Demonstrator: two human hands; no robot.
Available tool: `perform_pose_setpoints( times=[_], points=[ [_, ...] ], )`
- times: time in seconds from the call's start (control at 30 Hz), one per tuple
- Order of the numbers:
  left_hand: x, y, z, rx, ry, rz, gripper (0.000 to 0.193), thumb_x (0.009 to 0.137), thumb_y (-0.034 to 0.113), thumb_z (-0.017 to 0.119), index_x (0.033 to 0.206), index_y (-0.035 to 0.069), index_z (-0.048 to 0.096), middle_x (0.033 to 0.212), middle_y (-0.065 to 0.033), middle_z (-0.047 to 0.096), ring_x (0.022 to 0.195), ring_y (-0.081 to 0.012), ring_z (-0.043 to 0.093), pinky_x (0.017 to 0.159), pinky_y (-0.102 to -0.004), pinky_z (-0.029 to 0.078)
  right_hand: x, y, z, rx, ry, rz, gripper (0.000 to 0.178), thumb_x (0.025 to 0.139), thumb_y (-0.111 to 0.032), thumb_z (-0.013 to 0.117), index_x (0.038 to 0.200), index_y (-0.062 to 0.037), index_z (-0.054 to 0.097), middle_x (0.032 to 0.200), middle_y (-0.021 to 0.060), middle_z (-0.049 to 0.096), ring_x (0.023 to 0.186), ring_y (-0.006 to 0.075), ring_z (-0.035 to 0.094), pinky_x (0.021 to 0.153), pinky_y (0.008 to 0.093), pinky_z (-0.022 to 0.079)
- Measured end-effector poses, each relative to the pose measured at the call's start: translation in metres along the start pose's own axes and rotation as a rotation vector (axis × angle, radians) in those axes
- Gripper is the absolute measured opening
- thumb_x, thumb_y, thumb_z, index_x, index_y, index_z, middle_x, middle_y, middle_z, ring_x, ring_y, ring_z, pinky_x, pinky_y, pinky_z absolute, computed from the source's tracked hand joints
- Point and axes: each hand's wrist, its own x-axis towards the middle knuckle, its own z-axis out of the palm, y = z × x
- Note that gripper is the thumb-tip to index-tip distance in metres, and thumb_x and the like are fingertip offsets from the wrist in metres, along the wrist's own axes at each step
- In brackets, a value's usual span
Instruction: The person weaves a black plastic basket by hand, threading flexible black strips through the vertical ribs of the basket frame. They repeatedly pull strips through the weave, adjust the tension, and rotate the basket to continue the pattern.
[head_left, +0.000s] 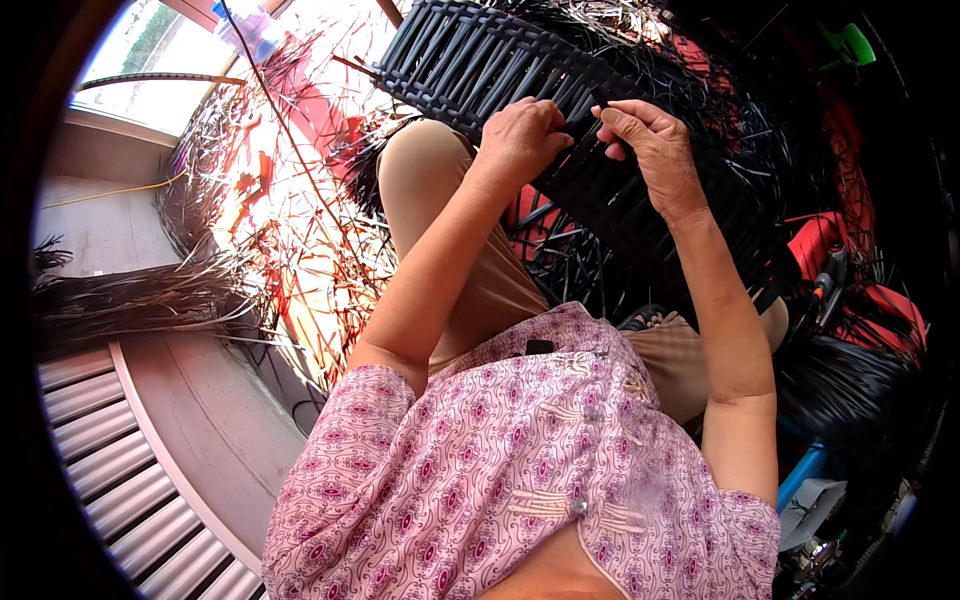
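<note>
1. Nearest camera: patterned pink shirt (450, 470), then tan trousers (460, 290) over the lap.
2. Black woven panel (598, 195) lies beyond the lap, slanting from far left to near right.
3. Left hand (522, 140): fingers curled in at the weave; can't tell what they grip. Right hand (650, 150): thumb and forefinger drawn into a pinch over the panel; whatever's between is too small to tell.
4. Risk: a fingertip-only hold could let a thin strand slip. Loose black strips (740, 120) on the far right might snag if the panel gets turned.
5. Edges: stubs poke out at the far-left end; near-right end is lost in shadow. Left knee crowds the panel's left side. Best working room looks to be between the forearms.
</note>
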Motion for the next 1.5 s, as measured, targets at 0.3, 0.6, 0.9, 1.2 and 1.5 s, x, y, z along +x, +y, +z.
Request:
perform_pose_setpoints(
  times=[0.3,0.6,0.9,1.2,1.5],
  points=[
    [0.001,0.009,0.011,0.053,0.074,0.023,0.023,0.082,0.020,0.065,0.094,0.002,0.072,0.095,-0.0183,0.071,0.096,-0.0364,0.068,0.087,-0.0451,0.053,-0.002,0.018,0.008,-0.364,0.143,-0.056,0.025,0.090,-0.015,0.072,0.106,0.0042,0.074,0.089,0.0080,0.075,0.074,0.0108,0.065,0.070,0.0261,0.053],
    [0.002,-0.001,0.014,-0.041,0.096,0.060,0.025,0.082,0.015,0.060,0.096,-0.001,0.072,0.095,-0.0204,0.071,0.098,-0.0379,0.067,0.090,-0.0446,0.052,0.001,0.028,0.021,-0.928,0.180,-0.252,0.017,0.085,-0.012,0.070,0.098,-0.0020,0.075,0.093,0.0196,0.073,0.089,0.0372,0.071,0.081,0.0437,0.057],
    [0.008,0.003,-0.007,-0.169,-0.133,-0.045,0.024,0.086,0.016,0.065,0.099,-0.002,0.072,0.084,-0.0157,0.072,0.078,-0.0256,0.072,0.075,-0.0366,0.056,0.007,0.033,0.033,-1.012,0.181,-0.232,0.012,0.087,-0.014,0.069,0.092,-0.0033,0.072,0.090,0.0193,0.072,0.088,0.0379,0.070,0.079,0.0468,0.055],
    [0.018,-0.018,-0.017,-0.426,-0.102,-0.266,0.026,0.084,0.024,0.072,0.094,0.000,0.075,0.077,-0.0144,0.073,0.067,-0.0222,0.071,0.067,-0.0339,0.055,0.006,0.036,0.038,-1.069,0.160,-0.565,0.024,0.084,-0.014,0.075,0.104,-0.0085,0.064,0.096,0.0109,0.069,0.092,0.0345,0.067,0.080,0.0446,0.053],
    [0.027,-0.022,-0.073,0.142,0.207,-0.021,0.022,0.089,0.022,0.070,0.097,0.001,0.073,0.078,-0.0142,0.071,0.070,-0.0229,0.071,0.068,-0.0359,0.054,0.018,0.023,0.039,-1.024,0.273,-0.685,0.017,0.084,-0.018,0.075,0.096,-0.0089,0.067,0.093,0.0093,0.068,0.088,0.0317,0.065,0.083,0.0430,0.050]
  ],
)
